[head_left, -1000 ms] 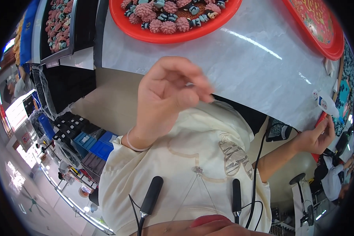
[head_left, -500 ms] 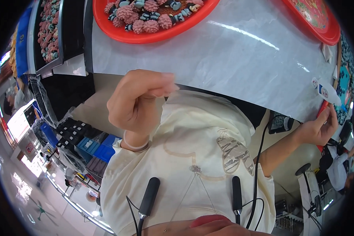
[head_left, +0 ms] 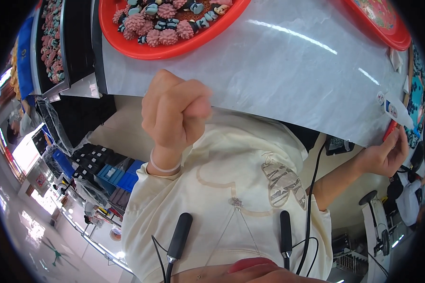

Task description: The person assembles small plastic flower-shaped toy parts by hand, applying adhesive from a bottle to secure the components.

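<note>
left hand: my left hand is balled into a loose fist, fingers curled in with nothing I can see inside. It's up in the air between my chest and the near edge of the tabletop, not touching it. There's a thin pale bracelet on that wrist.

right hand: my right hand is way out at the right-hand corner of the tabletop, fingers wrapped round the edge of a thin red thing sticking off that corner. Can't really tell what it is, it's tiny and squashed at the rim of the view.

white tube: a small white tube lies on the tabletop right by that corner, just above my right hand.

big red tray: a round red tray sits on the far left part of the tabletop, loaded with little pink and blue pieces. It's well apart from both hands, though closer to the fist.

second red tray: another red tray at the far right of the tabletop, only partly in view.

off the tabletop: left of it there's a black rack with more of those pieces, and further down some blue bins on the floor side.

me: cream shirt, black cable running down it.
</note>
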Demonstrator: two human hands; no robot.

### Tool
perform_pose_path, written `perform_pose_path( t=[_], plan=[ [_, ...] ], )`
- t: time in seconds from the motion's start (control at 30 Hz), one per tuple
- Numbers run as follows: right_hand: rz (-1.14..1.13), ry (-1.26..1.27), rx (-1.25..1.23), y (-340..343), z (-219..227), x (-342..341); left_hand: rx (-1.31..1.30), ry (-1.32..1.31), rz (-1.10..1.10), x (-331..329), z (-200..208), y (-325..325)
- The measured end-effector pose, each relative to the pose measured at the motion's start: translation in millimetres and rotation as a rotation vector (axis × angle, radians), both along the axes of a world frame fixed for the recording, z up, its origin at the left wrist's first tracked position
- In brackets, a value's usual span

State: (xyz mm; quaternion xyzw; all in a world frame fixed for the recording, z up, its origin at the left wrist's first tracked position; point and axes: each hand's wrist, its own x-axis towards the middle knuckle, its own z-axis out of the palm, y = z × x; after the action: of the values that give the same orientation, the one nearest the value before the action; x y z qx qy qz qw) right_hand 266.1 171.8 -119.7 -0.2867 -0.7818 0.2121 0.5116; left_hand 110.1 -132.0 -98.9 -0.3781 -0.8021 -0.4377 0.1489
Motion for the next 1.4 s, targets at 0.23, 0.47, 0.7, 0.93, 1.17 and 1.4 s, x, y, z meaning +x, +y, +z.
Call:
perform_pose_path(
  t=[0.23,0.47,0.7,0.93,1.17,1.4],
  plan=[
    [-0.033,-0.034,0.016,0.9,-1.9,1.9,-0.039,0.253,0.019,-9.3,-9.7,18.7],
    [-0.044,-0.025,0.02,-0.8,0.0,0.5,0.092,0.194,-0.003,-7.9,-11.8,14.7],
    [0.007,0.027,-0.005,-2.3,-0.1,-5.8,0.16,0.182,0.07,-11.8,-16.2,24.3],
    [0.023,0.019,0.014,-3.2,0.1,-5.3,0.107,0.223,0.112,-14.2,-19.5,23.5],
    [0.027,-0.001,0.031,-1.0,-3.5,-1.2,0.112,0.207,0.153,-13.0,-25.1,19.7],
    [0.015,-0.003,0.005,0.0,-1.5,-6.7,0.312,0.156,0.211,-16.0,-21.6,30.3]
  ],
)
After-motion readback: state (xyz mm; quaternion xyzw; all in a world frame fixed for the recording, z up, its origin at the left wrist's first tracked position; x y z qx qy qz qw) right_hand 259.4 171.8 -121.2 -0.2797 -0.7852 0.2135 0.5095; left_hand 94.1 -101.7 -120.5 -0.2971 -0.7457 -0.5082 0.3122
